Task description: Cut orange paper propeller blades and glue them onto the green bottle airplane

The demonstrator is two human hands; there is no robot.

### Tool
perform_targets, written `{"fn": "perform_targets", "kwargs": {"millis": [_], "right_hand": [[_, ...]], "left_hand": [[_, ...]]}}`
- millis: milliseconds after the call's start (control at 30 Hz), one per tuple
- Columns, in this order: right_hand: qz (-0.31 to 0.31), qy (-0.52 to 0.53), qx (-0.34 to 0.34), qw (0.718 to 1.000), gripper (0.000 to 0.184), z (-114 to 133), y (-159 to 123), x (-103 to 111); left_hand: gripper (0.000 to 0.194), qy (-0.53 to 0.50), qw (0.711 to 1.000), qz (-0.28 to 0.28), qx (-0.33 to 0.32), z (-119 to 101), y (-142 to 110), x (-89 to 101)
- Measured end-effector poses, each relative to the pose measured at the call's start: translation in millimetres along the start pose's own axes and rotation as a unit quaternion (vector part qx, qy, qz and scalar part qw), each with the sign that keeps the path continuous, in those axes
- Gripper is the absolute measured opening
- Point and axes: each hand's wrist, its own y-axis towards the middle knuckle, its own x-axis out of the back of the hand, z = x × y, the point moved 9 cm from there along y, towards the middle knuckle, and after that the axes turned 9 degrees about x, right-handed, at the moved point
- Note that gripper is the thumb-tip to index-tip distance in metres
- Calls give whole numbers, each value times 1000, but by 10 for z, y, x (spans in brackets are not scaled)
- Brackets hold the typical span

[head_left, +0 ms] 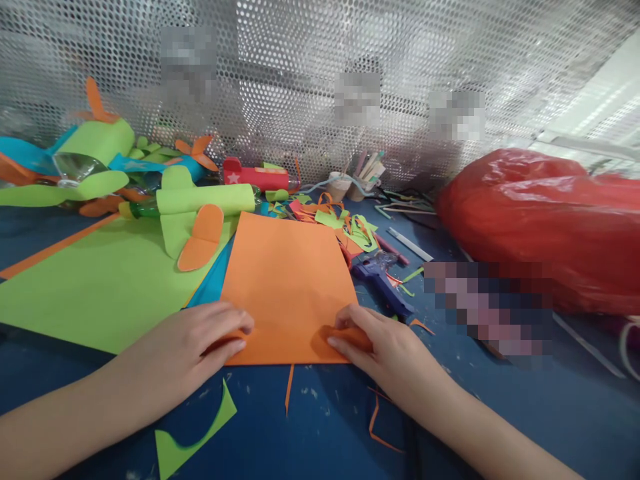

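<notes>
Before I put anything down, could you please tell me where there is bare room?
The blue tabletop looks bare between the right forearm and white strip at far right, and mostly between the green offcut and kinked orange strip. Crowded: beyond the orange sheet, with scraps, and leftward, with green paper and bottle models.

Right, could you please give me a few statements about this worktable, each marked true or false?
1. The left hand and right hand are both at the orange sheet. True.
2. The glue gun lies left of the orange sheet. False: the glue gun lies to its right.
3. The red plastic bag is on the right side. True.
4. The curved green scrap lies on top of the orange sheet. False: the curved green scrap is on the table, nearer the person.
</notes>
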Motion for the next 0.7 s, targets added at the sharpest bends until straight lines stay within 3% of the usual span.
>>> {"fn": "perform_targets", "kwargs": {"millis": [300,567,700], "right_hand": [[-2,-42,19,999,7,11,21,-6],[2,-69,5,998,12,-5,23,-17],[4,-72,8,997,12,-1,30,-14]], "left_hand": [[18,7,1000,-10,-9,-13,-4,-11],[28,65,990,-54,-109,-222,-73,-13],[33,114,985,-78,-106,-210,-124,-32]]}}
